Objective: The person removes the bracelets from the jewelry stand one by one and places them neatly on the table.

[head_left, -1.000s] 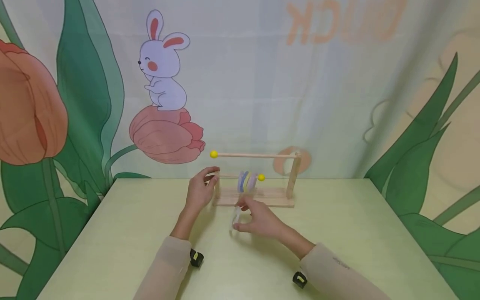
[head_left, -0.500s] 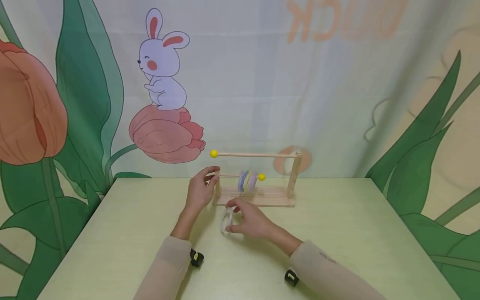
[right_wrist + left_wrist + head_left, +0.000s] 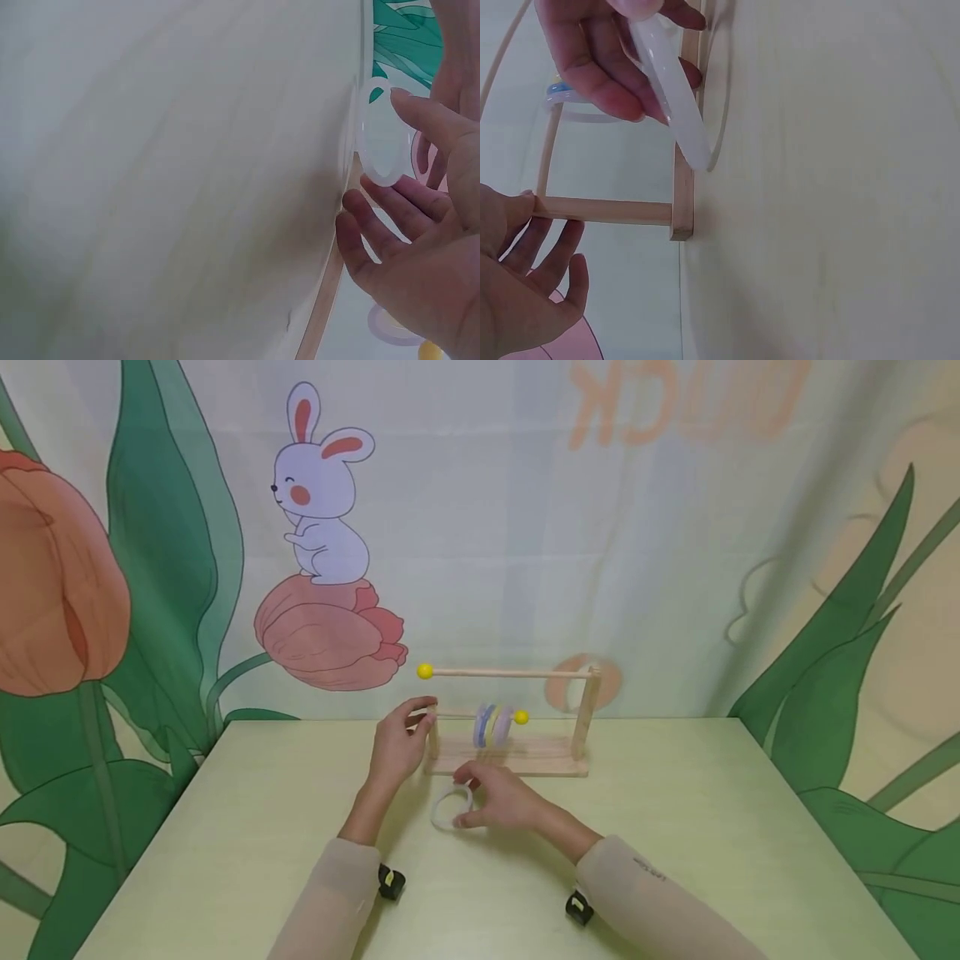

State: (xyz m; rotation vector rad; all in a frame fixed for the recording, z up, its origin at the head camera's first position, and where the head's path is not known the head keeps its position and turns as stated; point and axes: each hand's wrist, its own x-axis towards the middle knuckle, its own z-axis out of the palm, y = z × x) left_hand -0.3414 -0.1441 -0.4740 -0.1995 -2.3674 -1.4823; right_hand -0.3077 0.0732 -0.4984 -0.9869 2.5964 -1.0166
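A wooden stand (image 3: 543, 758) has a short left post (image 3: 607, 210), a taller right post and two horizontal rods. My left hand (image 3: 397, 743) pinches the top of the short post between thumb and fingers. In front of the stand, my right hand (image 3: 504, 797) pinches a whitish translucent ring (image 3: 363, 135) by its edge, thumb on one side and fingers on the other. That ring is tilted close over the table, its opening facing the head camera. Several purple, blue and yellow rings (image 3: 491, 727) hang on the lower rod, beside its yellow end ball (image 3: 521, 717).
The upper rod (image 3: 510, 674) ends in another yellow ball (image 3: 425, 671) at the left. The pale table (image 3: 247, 827) reaches back to a printed curtain (image 3: 480, 527) with a rabbit and tulips. Each sleeve has a small black device (image 3: 391, 882) at the wrist.
My right hand has moved a little left with the whitish ring, which has turned from nearly edge-on to showing its round opening. My left hand keeps its grip on the post.
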